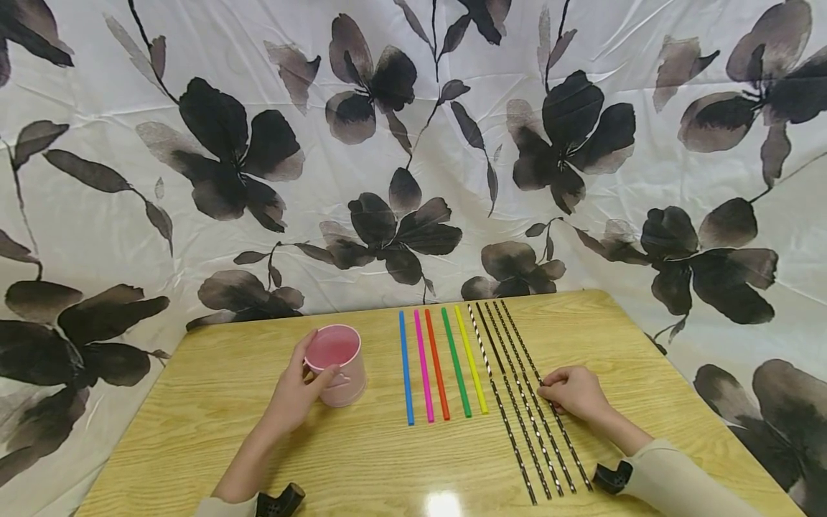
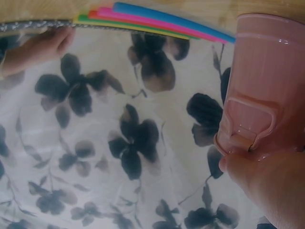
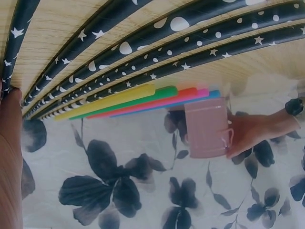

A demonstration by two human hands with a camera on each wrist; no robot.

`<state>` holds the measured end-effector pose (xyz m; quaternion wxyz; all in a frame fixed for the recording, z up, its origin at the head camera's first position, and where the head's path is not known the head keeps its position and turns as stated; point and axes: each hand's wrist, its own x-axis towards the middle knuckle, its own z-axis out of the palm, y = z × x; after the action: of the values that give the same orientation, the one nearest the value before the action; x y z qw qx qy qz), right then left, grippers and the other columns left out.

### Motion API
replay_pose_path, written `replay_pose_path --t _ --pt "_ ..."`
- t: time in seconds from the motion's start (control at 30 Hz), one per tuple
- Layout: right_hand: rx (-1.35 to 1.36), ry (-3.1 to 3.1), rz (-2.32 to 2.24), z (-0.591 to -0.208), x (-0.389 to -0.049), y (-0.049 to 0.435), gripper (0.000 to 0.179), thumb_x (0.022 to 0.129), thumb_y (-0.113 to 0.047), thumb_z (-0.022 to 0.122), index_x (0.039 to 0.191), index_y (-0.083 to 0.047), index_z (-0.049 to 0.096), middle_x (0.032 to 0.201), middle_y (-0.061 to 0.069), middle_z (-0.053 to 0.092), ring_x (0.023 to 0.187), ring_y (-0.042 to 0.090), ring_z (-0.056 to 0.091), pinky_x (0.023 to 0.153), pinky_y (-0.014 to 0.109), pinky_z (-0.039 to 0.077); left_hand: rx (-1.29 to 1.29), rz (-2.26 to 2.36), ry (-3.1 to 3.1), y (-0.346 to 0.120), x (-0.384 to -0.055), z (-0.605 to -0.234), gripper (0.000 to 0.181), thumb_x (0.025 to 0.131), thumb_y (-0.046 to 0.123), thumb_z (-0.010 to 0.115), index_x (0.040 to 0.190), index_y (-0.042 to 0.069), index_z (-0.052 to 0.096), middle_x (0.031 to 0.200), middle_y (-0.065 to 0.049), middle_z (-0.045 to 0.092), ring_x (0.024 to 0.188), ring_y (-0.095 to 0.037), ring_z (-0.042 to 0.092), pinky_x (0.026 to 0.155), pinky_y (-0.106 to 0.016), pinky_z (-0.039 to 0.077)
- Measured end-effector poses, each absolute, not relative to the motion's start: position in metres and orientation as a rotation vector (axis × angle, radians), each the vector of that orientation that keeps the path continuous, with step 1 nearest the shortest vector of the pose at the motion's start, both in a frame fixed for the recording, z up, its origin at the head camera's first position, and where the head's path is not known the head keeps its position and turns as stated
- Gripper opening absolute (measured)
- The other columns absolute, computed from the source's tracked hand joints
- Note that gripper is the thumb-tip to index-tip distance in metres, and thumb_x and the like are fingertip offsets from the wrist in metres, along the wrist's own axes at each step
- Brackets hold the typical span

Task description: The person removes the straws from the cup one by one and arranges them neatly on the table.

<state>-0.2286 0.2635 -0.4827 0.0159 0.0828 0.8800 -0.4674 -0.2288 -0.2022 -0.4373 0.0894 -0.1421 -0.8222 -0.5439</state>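
Observation:
My left hand (image 1: 293,395) grips a small pink bucket (image 1: 344,384) at its rim and side. In the left wrist view, a moulded handle shows on the wall of the upright bucket. My right hand (image 1: 577,393) pinches the rightmost black straw with white stars (image 1: 571,445) about midway along; its fingertips meet the straw in the right wrist view (image 3: 16,38). Beside it lie several other black patterned straws (image 1: 522,459). Left of these are the shorter plain ones: a blue straw (image 1: 406,366), a pink straw (image 1: 423,366), a red straw (image 1: 437,366), a green straw (image 1: 456,359) and a yellow straw (image 1: 472,359).
Everything stands on a wooden table (image 1: 381,467). A white cloth with dark flowers (image 1: 472,237) hangs behind its far edge. Black devices (image 1: 612,477) sit at both wrists. The straws lie roughly parallel, between the bucket and my right hand.

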Motion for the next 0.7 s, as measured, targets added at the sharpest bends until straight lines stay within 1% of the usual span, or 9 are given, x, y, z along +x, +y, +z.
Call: replay_pose_path --t 0.07,0.23,0.37,0.47,0.53,0.6,0.7 --pt "0.262 2.736 -1.457 -0.483 -0.228 0.264 0.021 0.072 -0.015 0.073 0.086 -0.002 0.065 0.079 0.008 0.06 0.055 0.018 0.055 0.045 0.026 0.049 -0.43 -1.615 -2.444 -0.202 -0.229 -0.437 0.072 0.084 0.026 0.061 0.139 0.007 0.018 0.131 -0.021 0.033 0.118 -0.04 0.033 0.092 -0.054 0.03" --pt "0.257 2.729 -1.463 -0.484 -0.23 0.261 0.023 0.071 -0.016 0.073 0.087 -0.002 0.065 0.075 0.007 0.061 0.055 0.018 0.056 0.045 0.027 0.049 -0.422 -1.616 -2.449 -0.205 -0.228 -0.437 0.072 0.084 0.027 0.06 0.14 0.009 0.017 0.132 -0.021 0.033 0.119 -0.04 0.032 0.092 -0.054 0.03" --pt "0.231 2.714 -1.473 -0.482 -0.231 0.259 0.024 0.071 -0.017 0.073 0.087 -0.002 0.064 0.07 0.007 0.061 0.053 0.019 0.056 0.046 0.028 0.05 -0.399 -1.638 -2.457 -0.211 -0.23 -0.443 0.077 0.085 0.028 0.059 0.142 0.019 0.008 0.136 -0.018 0.027 0.121 -0.039 0.029 0.093 -0.053 0.03" --pt "0.194 2.706 -1.479 -0.479 -0.233 0.26 0.023 0.073 -0.017 0.071 0.088 0.0 0.064 0.067 0.009 0.061 0.053 0.02 0.056 0.046 0.029 0.049 -0.388 -1.651 -2.443 -0.217 -0.235 -0.451 0.084 0.084 0.026 0.06 0.141 0.029 -0.001 0.138 -0.016 0.024 0.123 -0.037 0.026 0.094 -0.053 0.029" --pt "0.169 2.716 -1.47 -0.475 -0.234 0.263 0.021 0.076 -0.017 0.068 0.088 0.0 0.064 0.066 0.01 0.06 0.052 0.021 0.056 0.046 0.03 0.049 -0.383 -1.645 -2.438 -0.223 -0.238 -0.455 0.085 0.085 0.024 0.06 0.14 0.034 -0.005 0.139 -0.016 0.024 0.124 -0.035 0.025 0.094 -0.054 0.028" --pt "0.139 2.715 -1.478 -0.471 -0.236 0.266 0.021 0.08 -0.016 0.065 0.09 0.002 0.063 0.065 0.012 0.06 0.052 0.023 0.056 0.046 0.032 0.049 -0.386 -1.628 -2.44 -0.229 -0.242 -0.458 0.084 0.086 0.022 0.058 0.138 0.036 -0.006 0.139 -0.017 0.022 0.125 -0.036 0.023 0.094 -0.055 0.027" --pt "0.08 2.74 -1.468 -0.462 -0.24 0.272 0.022 0.084 -0.018 0.061 0.094 0.002 0.063 0.067 0.016 0.059 0.054 0.027 0.056 0.047 0.035 0.048 -0.389 -1.556 -2.487 -0.24 -0.244 -0.457 0.078 0.089 0.021 0.054 0.139 0.036 -0.004 0.141 -0.016 0.019 0.125 -0.039 0.021 0.093 -0.057 0.028"
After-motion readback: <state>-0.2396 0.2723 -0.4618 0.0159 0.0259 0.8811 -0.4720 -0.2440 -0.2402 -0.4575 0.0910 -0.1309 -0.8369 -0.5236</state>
